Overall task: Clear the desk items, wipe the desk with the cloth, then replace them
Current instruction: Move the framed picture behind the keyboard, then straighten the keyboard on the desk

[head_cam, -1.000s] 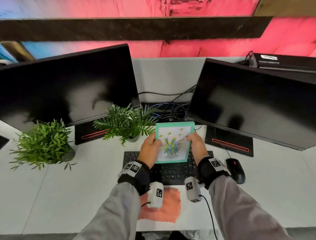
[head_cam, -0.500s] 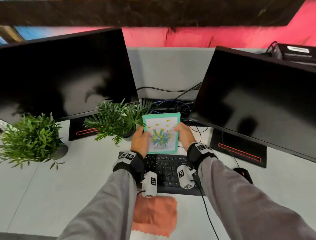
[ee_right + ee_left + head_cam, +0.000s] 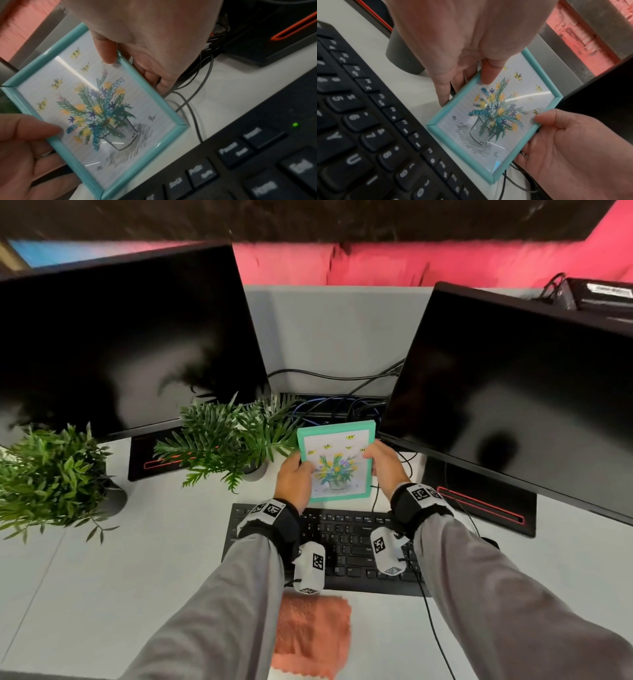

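A small teal picture frame with a drawing of flowers and bees is held between both hands above the far edge of the keyboard, in the gap between the two dark monitors. The left hand is closed on the frame's left edge, its thumb laid on the glass and its fingers curled behind. The right hand is closed on the right edge in the same way, its thumb over the front and its fingers behind; so each grip is narrow and holds the frame. The frame is tilted back, face towards the person, and whether its lower edge touches the bench cannot be told. An orange cloth lies crumpled on the bench just in front of the keyboard. A potted fern stands just left of the frame, and a second leafy plant stands further left. Cables are bunched behind the frame
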